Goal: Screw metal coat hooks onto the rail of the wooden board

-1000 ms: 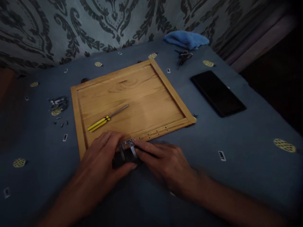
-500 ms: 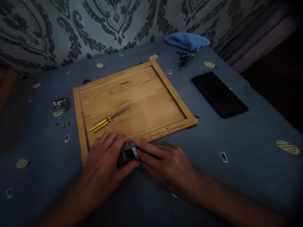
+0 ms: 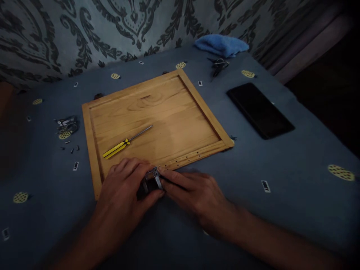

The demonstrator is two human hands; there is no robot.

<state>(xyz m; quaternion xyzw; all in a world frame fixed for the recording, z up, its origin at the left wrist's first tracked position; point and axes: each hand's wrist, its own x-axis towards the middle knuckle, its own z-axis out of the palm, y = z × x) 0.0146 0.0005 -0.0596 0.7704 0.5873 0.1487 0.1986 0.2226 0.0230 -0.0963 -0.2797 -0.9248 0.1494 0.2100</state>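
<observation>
My left hand (image 3: 125, 191) curls round a small silver metal fitting (image 3: 157, 180) with two arms and a plate, at the near edge of a framed wooden panel (image 3: 165, 112). My right hand (image 3: 197, 195) is closed on the same fitting from the right, fingertips on its plate and arm. The fingers hide part of the fitting. Small dark holes run along the panel's near edge, just right of it. On the panel lies a screwdriver (image 3: 126, 142) with a yellow and black handle, its tip towards the upper right.
Left of the panel are a clear bag of metal hardware (image 3: 66, 123) and several loose screws (image 3: 72, 150). Scissors (image 3: 221, 64) and a blue cloth (image 3: 222, 45) lie at the back right, with a black tablet (image 3: 260, 110) in front. A patterned blue tablecloth (image 3: 295, 206) covers the surface.
The view has shifted slightly, so the panel and other things sit a little further left and mostly higher. Both hands keep their hold on the metal fitting.
</observation>
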